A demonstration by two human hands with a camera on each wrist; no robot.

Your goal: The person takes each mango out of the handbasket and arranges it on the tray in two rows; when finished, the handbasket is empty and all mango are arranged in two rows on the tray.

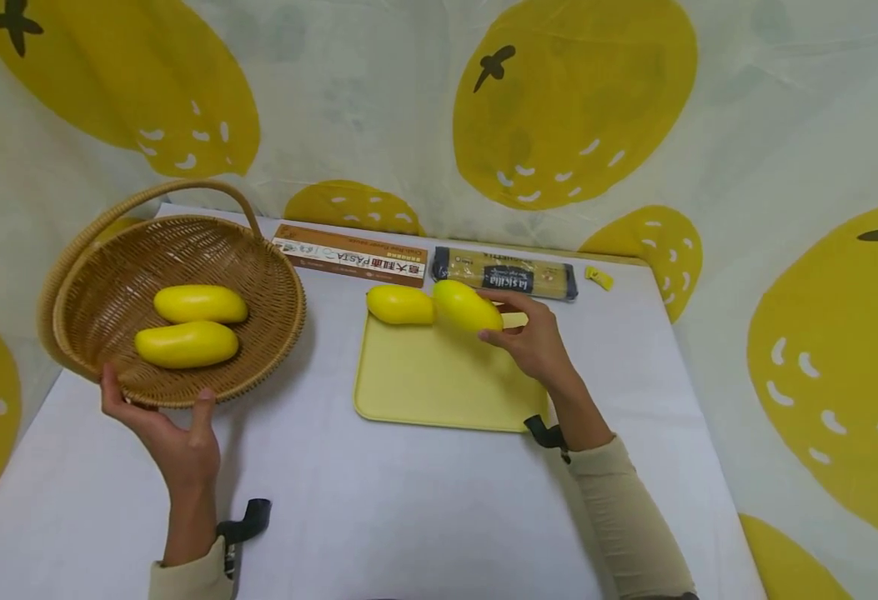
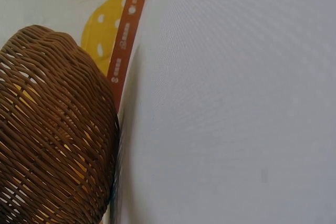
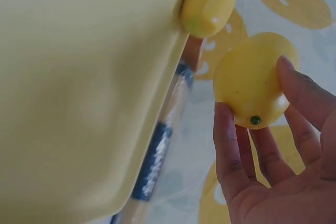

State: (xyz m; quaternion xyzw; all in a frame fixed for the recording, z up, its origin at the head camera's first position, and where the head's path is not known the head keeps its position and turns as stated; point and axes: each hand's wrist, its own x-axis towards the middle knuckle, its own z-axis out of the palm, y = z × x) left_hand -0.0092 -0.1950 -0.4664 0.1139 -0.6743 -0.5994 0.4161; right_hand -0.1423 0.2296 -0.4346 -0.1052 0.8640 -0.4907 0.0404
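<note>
My left hand [image 1: 183, 450] holds the near side of a brown wicker basket [image 1: 273, 292], its thumb at the rim and part of the fingers hidden beneath. Inside lie two yellow mangoes, the farther mango [image 1: 200, 304] and the nearer mango [image 1: 187, 344]. The basket leans toward me. With thumb and fingers, my right hand [image 1: 536, 342] grips another mango [image 1: 467, 306] above the far part of a pale yellow tray [image 1: 446, 383]. In the right wrist view, this held mango [image 3: 252, 85] shows a green stem spot. One more mango [image 1: 401, 305] rests at the tray's far left corner.
Behind the tray lie an orange-brown pasta box [image 1: 352, 252] and a dark-ended pasta packet [image 1: 506, 273]. A small yellow packet [image 1: 599, 277] is to their right. White cloth covers the table [image 1: 393, 508]. A fruit-print curtain [image 1: 363, 100] hangs behind it.
</note>
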